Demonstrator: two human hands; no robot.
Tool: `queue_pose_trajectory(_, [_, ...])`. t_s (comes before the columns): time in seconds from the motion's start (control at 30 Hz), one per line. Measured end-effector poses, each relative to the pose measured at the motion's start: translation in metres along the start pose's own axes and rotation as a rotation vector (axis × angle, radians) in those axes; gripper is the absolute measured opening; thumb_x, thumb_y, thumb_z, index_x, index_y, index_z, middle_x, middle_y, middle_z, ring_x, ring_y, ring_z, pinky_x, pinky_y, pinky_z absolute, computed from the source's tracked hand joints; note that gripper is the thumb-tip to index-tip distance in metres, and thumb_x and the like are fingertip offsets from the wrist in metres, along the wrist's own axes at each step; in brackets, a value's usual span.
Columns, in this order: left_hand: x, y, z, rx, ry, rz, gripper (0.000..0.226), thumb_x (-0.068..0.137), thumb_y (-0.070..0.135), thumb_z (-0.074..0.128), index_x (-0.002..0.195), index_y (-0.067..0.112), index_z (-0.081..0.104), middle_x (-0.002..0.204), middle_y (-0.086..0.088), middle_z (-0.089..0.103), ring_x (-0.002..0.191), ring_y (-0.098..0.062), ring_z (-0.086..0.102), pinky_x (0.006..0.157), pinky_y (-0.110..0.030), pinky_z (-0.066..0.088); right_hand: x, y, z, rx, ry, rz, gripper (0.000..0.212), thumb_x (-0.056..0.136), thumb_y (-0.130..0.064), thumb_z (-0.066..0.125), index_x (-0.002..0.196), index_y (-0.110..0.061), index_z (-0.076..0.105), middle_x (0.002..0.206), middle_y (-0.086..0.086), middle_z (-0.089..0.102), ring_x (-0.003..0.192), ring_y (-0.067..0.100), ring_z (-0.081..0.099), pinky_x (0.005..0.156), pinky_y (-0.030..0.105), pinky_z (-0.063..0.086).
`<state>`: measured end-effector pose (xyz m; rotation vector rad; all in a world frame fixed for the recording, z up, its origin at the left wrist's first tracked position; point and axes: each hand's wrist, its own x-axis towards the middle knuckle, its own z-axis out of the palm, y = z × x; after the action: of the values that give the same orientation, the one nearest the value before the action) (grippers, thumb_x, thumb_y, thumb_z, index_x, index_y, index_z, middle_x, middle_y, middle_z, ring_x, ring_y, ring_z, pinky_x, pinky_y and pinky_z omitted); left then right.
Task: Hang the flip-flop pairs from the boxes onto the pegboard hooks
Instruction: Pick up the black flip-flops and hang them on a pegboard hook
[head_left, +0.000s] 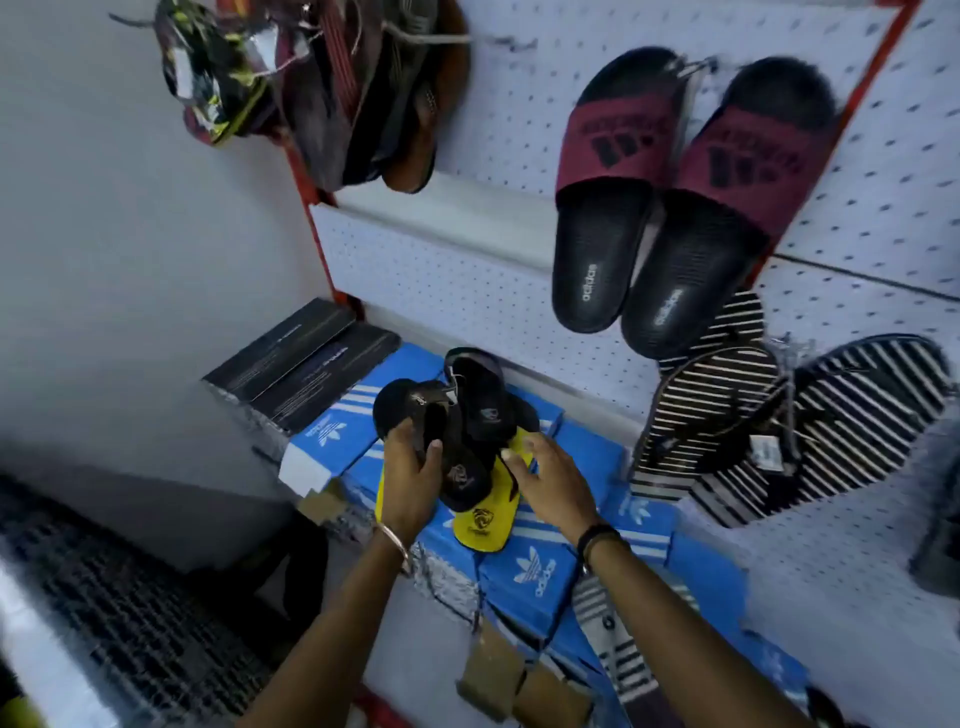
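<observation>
A pile of black flip-flops (470, 415) lies on a row of blue shoe boxes (535, 577) below the white pegboard (467, 291). My left hand (410, 478) grips a black flip-flop from that pile by its strap. Under the black ones lies a yellow flip-flop pair (485, 514). My right hand (550, 478) rests on the yellow pair with fingers curled at its edge. On the pegboard hang maroon-and-black slides (670, 208), black-and-white striped flip-flops (779, 426) and a bundle of dark sandals (322, 88).
Two black boxes (301, 364) lie left of the blue ones against the grey wall. A red frame post (317, 218) borders the pegboard's left edge. A striped sandal (613, 644) sits on the boxes near my right forearm. A dark metal grating (130, 613) lies at lower left.
</observation>
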<state>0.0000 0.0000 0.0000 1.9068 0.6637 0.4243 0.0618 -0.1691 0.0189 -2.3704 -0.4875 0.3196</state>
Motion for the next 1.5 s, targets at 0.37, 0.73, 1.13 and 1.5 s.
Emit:
queue_pose_trajectory(0.37, [0.065,-0.067,0.053,0.165,-0.08,-0.561,0.1,0.07,0.054,0.072,0.134,-0.008,0.028,0.133,-0.03,0.043,0.123,-0.045,0.045,0.099,-0.05,0.042,0.139,0.018,0.054,0.292,-0.026,0.371,0.065,0.084,-0.052,0.058,0.122,-0.002,0.045,0.118,0.018,0.054,0.11,0.033,0.055,0.086,0.038,0.047])
queue_pose_trajectory(0.73, [0.084,-0.089,0.058,-0.321,-0.038,-0.662,0.089,0.045,0.036,0.084,0.121,-0.002,0.057,0.125,-0.022,0.062,0.11,-0.038,0.06,0.096,-0.049,0.049,0.184,0.044,0.088,0.617,0.032,0.527,0.049,0.074,-0.028,0.076,0.111,0.002,0.063,0.111,0.02,0.068,0.098,0.035,0.065,0.088,0.045,0.055])
queue_pose_trajectory(1.13, [0.04,-0.05,-0.003,-0.527,0.107,-0.569,0.046,0.084,0.011,0.064,0.126,0.004,0.047,0.122,-0.017,0.06,0.108,-0.035,0.058,0.098,-0.047,0.046,0.1,0.03,0.038,0.67,0.037,0.406,0.028,0.083,-0.019,0.068,0.099,0.0,0.056,0.096,0.012,0.062,0.087,0.026,0.061,0.064,0.027,0.05])
queue_pose_trajectory(1.5, [-0.121,0.049,-0.061,-0.582,0.03,-0.275,0.032,0.083,0.002,0.06,0.114,0.011,0.057,0.108,-0.013,0.068,0.095,-0.03,0.066,0.084,-0.041,0.051,-0.091,0.0,-0.044,1.005,0.089,0.257,0.034,0.084,-0.018,0.066,0.113,-0.002,0.057,0.11,0.019,0.067,0.097,0.029,0.066,0.074,0.032,0.054])
